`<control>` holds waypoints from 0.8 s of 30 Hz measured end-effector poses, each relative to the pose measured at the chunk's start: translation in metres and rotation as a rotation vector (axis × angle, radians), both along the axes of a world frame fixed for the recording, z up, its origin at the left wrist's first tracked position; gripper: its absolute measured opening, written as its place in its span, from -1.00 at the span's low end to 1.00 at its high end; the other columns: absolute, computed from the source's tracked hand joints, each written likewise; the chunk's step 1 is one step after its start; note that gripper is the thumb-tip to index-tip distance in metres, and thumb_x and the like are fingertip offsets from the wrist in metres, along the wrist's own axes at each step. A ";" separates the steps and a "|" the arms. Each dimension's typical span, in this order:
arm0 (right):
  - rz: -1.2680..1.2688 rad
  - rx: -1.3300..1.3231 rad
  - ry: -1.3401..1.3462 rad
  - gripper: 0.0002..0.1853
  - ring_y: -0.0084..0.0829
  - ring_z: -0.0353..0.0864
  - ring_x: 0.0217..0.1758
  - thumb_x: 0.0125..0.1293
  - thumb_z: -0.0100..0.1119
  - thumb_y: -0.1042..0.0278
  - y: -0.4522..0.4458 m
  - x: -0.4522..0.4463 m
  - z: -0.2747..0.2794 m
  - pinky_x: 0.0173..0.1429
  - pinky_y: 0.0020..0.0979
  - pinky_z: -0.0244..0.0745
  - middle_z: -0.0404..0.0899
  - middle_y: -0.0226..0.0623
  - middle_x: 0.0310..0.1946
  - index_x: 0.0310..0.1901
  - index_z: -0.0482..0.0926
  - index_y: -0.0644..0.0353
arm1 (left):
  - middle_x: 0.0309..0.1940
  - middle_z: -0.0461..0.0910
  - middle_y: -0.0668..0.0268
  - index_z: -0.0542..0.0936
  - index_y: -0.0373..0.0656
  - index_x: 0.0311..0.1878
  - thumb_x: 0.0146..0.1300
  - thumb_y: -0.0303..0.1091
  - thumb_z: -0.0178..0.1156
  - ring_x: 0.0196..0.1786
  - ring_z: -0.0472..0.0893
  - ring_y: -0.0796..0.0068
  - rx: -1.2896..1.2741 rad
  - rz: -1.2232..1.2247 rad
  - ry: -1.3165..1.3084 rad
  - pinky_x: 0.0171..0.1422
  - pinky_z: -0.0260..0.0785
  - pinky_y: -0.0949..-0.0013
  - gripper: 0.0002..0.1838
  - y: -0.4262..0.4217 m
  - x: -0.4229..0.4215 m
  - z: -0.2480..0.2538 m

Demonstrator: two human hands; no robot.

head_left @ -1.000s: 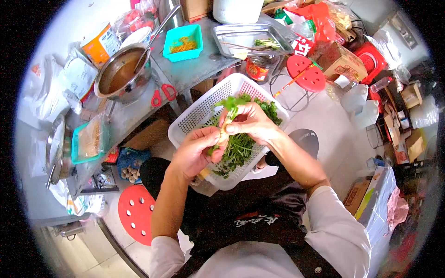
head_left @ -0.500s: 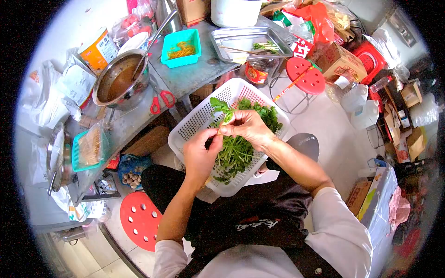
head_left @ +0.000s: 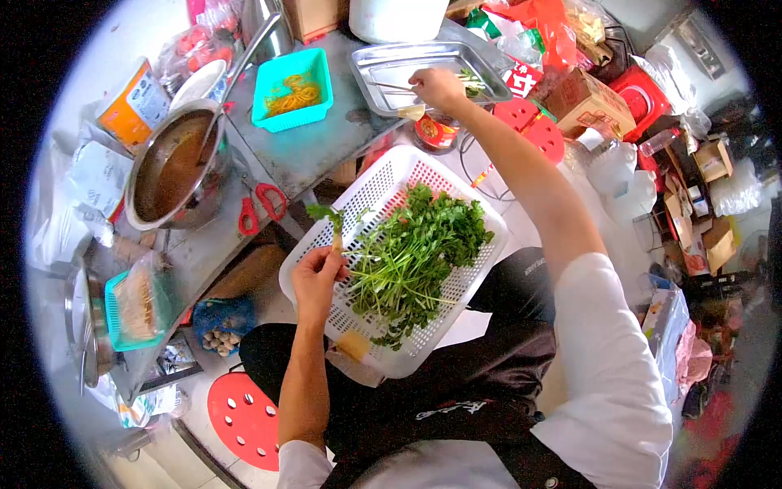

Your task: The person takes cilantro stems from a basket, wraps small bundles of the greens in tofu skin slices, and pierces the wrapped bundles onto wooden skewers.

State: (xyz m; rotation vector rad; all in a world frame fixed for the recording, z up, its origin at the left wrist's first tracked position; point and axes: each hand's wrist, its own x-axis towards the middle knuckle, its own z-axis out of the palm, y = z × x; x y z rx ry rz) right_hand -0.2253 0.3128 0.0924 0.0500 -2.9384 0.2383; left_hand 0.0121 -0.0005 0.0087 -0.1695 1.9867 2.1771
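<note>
My left hand (head_left: pixel 318 279) pinches a cilantro roll (head_left: pixel 336 236), a small bunch of green leaves with a pale tan sheet around its stems. It is upright over the left side of a white perforated basket (head_left: pixel 305 254). Loose cilantro (head_left: pixel 415 253) with long stems fills much of the basket. Across the table edge, my right hand (head_left: pixel 440 88) reaches into a shallow metal tray (head_left: pixel 371 59), its fingers closed at the end of a thin skewer (head_left: pixel 389 85). Some green-and-white pieces (head_left: pixel 471 81) lie in the tray beside that hand, partly hidden.
A turquoise basket (head_left: pixel 322 104) with yellow strips stands left of the tray. Further left are a pot of brown liquid (head_left: pixel 155 183) with a ladle and red-handled scissors (head_left: pixel 265 208) at the table edge. A red stool (head_left: pixel 244 416) is at lower left.
My right hand has left the cilantro roll and moved up and away to the metal tray. My left hand still holds the roll, now lower and further left.
</note>
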 end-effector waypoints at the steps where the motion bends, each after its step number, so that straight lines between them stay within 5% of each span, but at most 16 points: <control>1: -0.060 0.076 -0.078 -0.72 -0.23 0.60 -0.07 0.15 0.09 0.16 -0.003 -0.012 -0.004 -0.04 -0.25 0.52 0.61 -0.21 -0.14 -0.09 0.61 -0.10 | -0.50 0.57 0.33 0.57 -0.33 -0.30 0.24 -0.37 0.15 -0.52 0.51 0.63 -0.002 -0.001 -0.008 -0.42 0.37 0.55 -0.82 -0.001 -0.004 -0.002; 4: -0.080 0.408 -0.191 -0.74 -0.23 0.60 -0.03 0.15 0.10 0.23 -0.004 -0.039 -0.016 -0.05 -0.23 0.52 0.61 -0.17 -0.14 -0.12 0.62 -0.02 | -0.50 0.57 0.33 0.57 -0.33 -0.30 0.24 -0.37 0.16 -0.52 0.51 0.65 -0.007 0.014 -0.019 -0.42 0.36 0.57 -0.83 -0.005 -0.021 -0.001; 12: 0.171 0.644 -0.177 -0.83 -0.21 0.64 -0.14 0.16 0.06 0.40 0.004 -0.055 -0.031 -0.11 -0.25 0.55 0.63 -0.17 -0.24 -0.27 0.64 0.09 | -0.52 0.57 0.34 0.57 -0.33 -0.32 0.22 -0.39 0.17 -0.53 0.50 0.66 -0.003 0.008 -0.082 -0.43 0.34 0.59 -0.84 0.000 -0.023 0.010; 18: 0.274 0.621 -0.014 -0.74 -0.17 0.64 -0.16 0.21 0.02 0.35 0.008 -0.054 -0.029 -0.19 -0.21 0.56 0.63 -0.10 -0.27 -0.07 0.52 0.14 | -0.52 0.57 0.32 0.56 -0.35 -0.32 0.23 -0.39 0.15 -0.54 0.49 0.66 -0.021 0.013 -0.043 -0.44 0.33 0.59 -0.82 -0.004 -0.023 0.002; 22: 0.123 0.426 0.174 -0.69 -0.09 0.65 -0.31 0.31 -0.15 0.27 0.001 -0.049 -0.012 -0.29 -0.11 0.54 0.62 -0.08 -0.37 0.07 0.31 0.05 | -0.53 0.56 0.30 0.55 -0.38 -0.34 0.22 -0.37 0.16 -0.54 0.48 0.64 -0.117 0.053 -0.026 -0.44 0.32 0.57 -0.80 0.000 -0.023 0.016; 24: 0.138 0.258 0.356 -0.79 -0.08 0.62 -0.43 0.30 -0.16 0.28 -0.021 -0.017 0.021 -0.44 -0.07 0.49 0.59 -0.05 -0.45 -0.05 0.36 -0.03 | -0.56 0.52 0.34 0.55 -0.38 -0.39 0.23 -0.34 0.16 -0.54 0.46 0.63 -0.099 0.029 0.000 -0.44 0.30 0.55 -0.76 -0.004 -0.023 0.014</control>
